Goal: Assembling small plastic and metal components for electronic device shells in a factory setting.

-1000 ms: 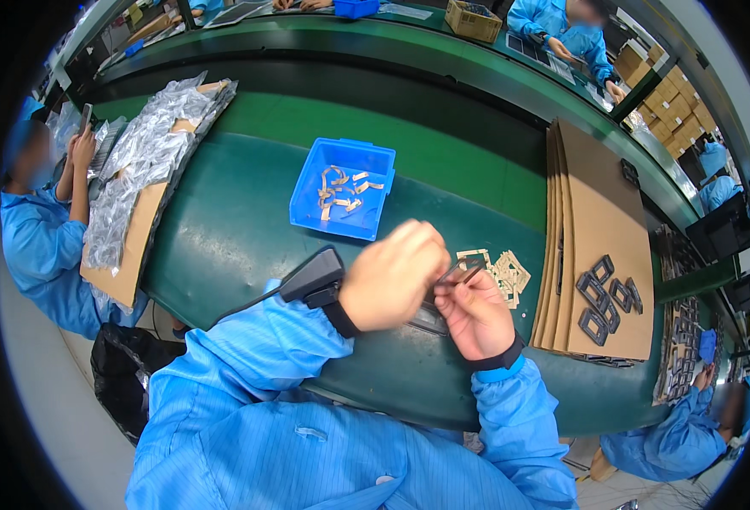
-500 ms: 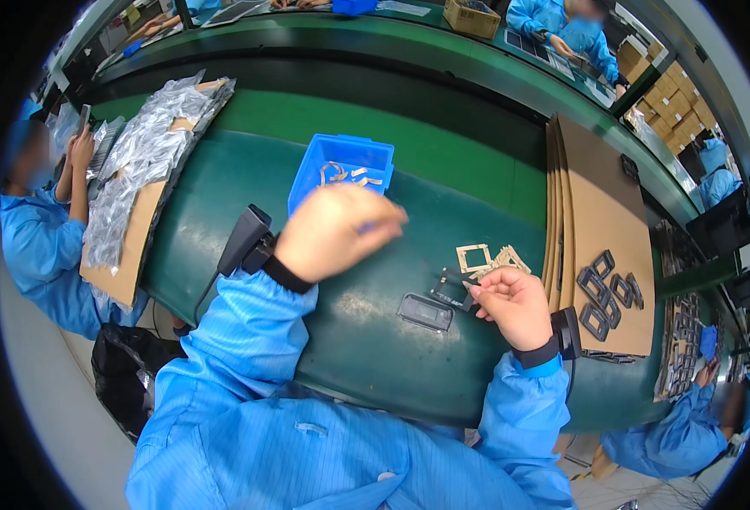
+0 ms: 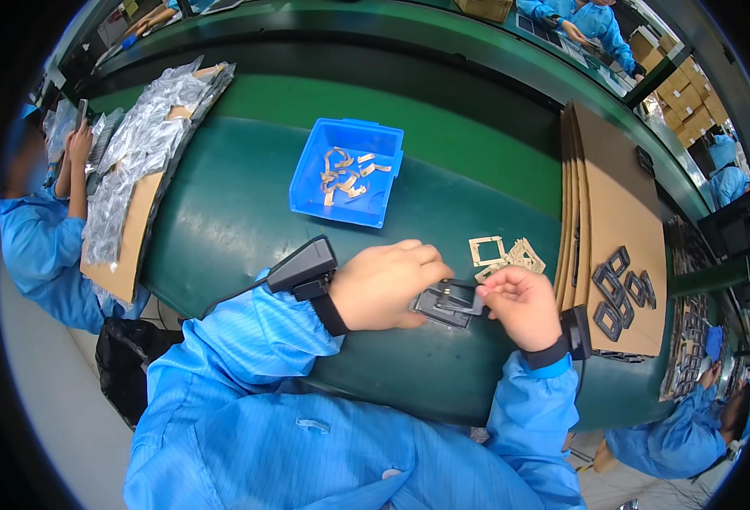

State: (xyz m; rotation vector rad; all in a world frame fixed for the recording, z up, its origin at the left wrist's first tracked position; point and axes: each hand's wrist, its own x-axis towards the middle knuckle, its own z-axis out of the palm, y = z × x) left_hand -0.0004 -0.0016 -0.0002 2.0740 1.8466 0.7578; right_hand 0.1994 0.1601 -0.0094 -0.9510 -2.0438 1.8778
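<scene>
- At the middle of the head view, we see our left hand [image 3: 392,287] reaching over the counter [image 3: 222,212], back upward, fingers partly curled at the left side of a shallow grey tray [image 3: 446,320]; its fingertips are partly hidden, so we cannot tell whether it grips the tray or only steadies it.
- Just to the right, we have our right hand [image 3: 523,308] pinched closed, thumb and forefinger on the right end of a small dark frame [image 3: 462,294].
- Between our two hands, that dark frame overlaps the upper part of the grey tray; we cannot tell whether the two touch.
- On each wrist we wear a black strap, with a dark device [image 3: 303,265] at the left one.
- Beyond our right hand, pale cut-out frames [image 3: 487,251] lie in a loose, overlapping heap.
- Past our left hand, we see a blue bin [image 3: 306,197] with curled tan strips [image 3: 341,180] inside.
- Along the right side, we find stacked cardboard sheets [image 3: 617,191] carrying a cluster of black frames [image 3: 612,293].
- Over on the left, clear plastic bags [image 3: 150,127] lie heaped on cardboard, beside a co-worker [image 3: 39,246] in blue; a black bag [image 3: 128,365] sits below the counter's edge.
- Across the far side, we see another person [image 3: 596,24] in blue.
</scene>
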